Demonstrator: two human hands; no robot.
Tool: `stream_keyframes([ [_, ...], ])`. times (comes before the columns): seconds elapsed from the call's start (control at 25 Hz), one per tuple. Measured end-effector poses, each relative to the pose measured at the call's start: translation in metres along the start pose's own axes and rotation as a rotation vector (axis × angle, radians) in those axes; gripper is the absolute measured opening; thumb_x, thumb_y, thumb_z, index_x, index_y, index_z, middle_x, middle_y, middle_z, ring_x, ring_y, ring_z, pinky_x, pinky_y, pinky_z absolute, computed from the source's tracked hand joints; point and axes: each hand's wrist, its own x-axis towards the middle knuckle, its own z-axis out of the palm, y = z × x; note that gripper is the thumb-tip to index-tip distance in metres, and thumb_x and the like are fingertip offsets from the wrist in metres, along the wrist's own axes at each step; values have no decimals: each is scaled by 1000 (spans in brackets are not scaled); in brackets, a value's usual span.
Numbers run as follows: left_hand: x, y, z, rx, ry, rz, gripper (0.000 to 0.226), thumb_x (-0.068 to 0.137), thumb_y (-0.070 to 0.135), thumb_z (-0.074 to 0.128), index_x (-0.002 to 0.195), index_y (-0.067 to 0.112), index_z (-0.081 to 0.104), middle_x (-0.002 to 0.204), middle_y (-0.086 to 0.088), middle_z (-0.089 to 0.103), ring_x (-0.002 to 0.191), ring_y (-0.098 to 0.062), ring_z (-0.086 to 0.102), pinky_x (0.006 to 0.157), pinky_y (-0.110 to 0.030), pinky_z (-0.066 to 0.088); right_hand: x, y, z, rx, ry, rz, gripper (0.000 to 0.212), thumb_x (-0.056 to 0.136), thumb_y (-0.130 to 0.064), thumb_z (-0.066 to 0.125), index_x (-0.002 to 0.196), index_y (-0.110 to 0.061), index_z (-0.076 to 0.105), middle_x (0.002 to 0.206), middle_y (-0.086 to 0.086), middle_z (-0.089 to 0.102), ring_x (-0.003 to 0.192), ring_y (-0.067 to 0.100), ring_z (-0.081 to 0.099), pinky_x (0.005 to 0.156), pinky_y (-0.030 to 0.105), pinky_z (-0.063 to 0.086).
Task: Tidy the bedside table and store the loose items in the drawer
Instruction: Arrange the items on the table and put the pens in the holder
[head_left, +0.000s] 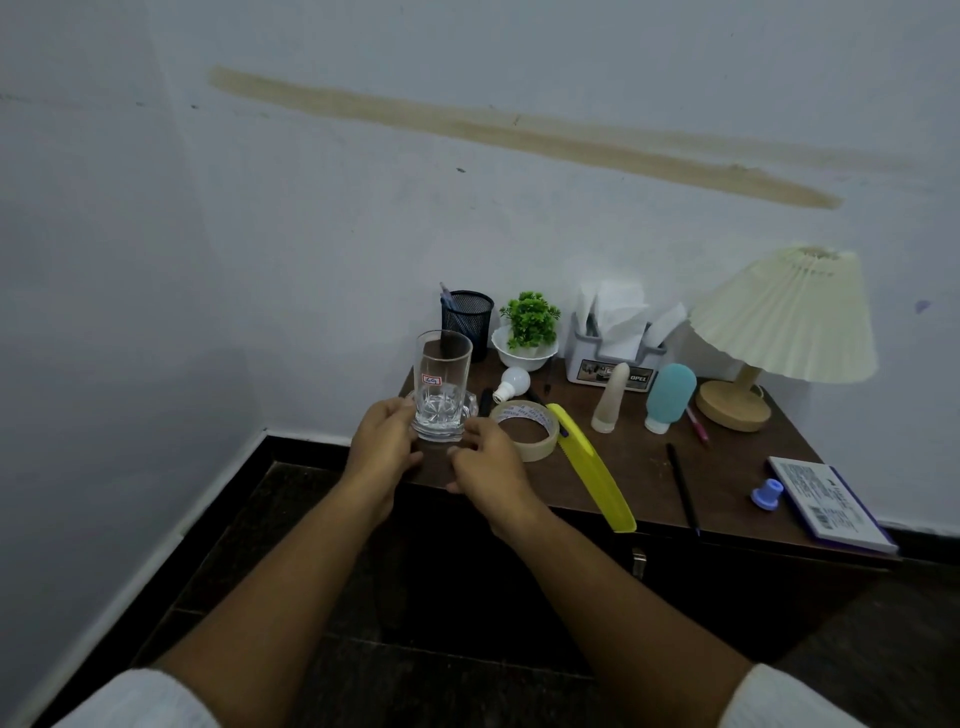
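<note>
A clear drinking glass (442, 364) with a small red-edged sticker stands on a clear glass dish (467, 405) at the front left corner of the dark wooden bedside table (639, 467). My left hand (384, 441) curls round the left side of the glass's base. My right hand (488, 462) pinches the right side of the base with thumb and fingers. Loose items lie to the right: a roll of tape (527, 428), a yellow comb (592, 465), a white bulb (511, 383), a black pencil (681, 488) and a pink pen (697, 427). The drawer front (639, 564) below is shut.
At the back stand a black mesh pen cup (467, 317), a small plant in a white bowl (527, 332), a tissue holder (613, 353) and a pleated lamp (784, 317). A cream bottle (610, 397), a teal bottle (670, 395), a blue cap (768, 491) and a notebook (826, 501) sit right.
</note>
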Motion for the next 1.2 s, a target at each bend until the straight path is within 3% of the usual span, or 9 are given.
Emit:
stream_keyframes([
  [0.12,-1,-2,3,44,32,32,26,102,32,51,123,18,57,116,-5,66,106,-21,64,96,-47,55,5,4,-14,-237,52,-78,39,95,-15,61,133,-16,56,111,-5,65,95,13,64,89,43,58],
  [0.24,-4,-5,5,109,140,77,16,99,28,53,111,18,59,100,-4,65,87,-18,63,89,-48,58,2,11,-26,-750,137,-288,17,94,-25,60,110,-18,63,107,2,64,97,22,62,78,37,53],
  [0.32,-8,-6,9,126,121,71,16,100,25,52,109,15,60,94,-3,64,83,-19,62,86,-47,58,0,12,-28,-943,119,-331,16,94,-26,58,107,-17,64,107,6,59,97,29,62,71,35,47],
  [0.52,-13,-8,15,182,42,71,17,102,25,52,104,14,64,97,-5,66,86,-19,64,80,-40,59,6,8,-22,-1182,122,-388,20,96,-21,60,114,-13,63,108,9,63,95,29,67,63,34,42],
  [0.68,-11,-10,17,233,21,62,16,101,26,53,99,18,66,96,-5,68,90,-22,66,84,-43,60,13,9,-15,-1260,174,-435,21,98,-20,57,117,-13,62,110,10,65,93,29,70,62,34,39],
  [0.84,-8,-10,18,237,9,51,15,100,25,53,97,19,67,96,-3,68,93,-22,66,85,-43,60,22,1,-11,-1283,177,-393,23,97,-10,53,119,-7,60,113,13,68,99,30,70,65,34,41],
  [1.0,-10,-11,20,243,-40,56,15,99,22,54,98,16,68,98,-7,70,93,-24,68,79,-40,59,17,-6,-14,-1145,185,-297,23,96,-11,54,118,-4,57,112,13,70,102,32,69,72,37,50],
  [1.12,-12,-12,23,263,-117,41,17,99,23,55,97,14,69,99,-7,74,87,-22,70,71,-35,57,1,-3,-26,-853,165,-150,13,87,-19,60,96,-10,55,89,8,64,82,30,63,59,32,43],
  [1.2,-16,-12,25,281,-178,-1,17,98,26,57,97,14,69,99,-7,75,83,-21,71,68,-33,56,-13,-1,-37,-563,166,-33,17,83,-25,63,90,-12,55,74,6,67,62,23,65,51,32,50],
])
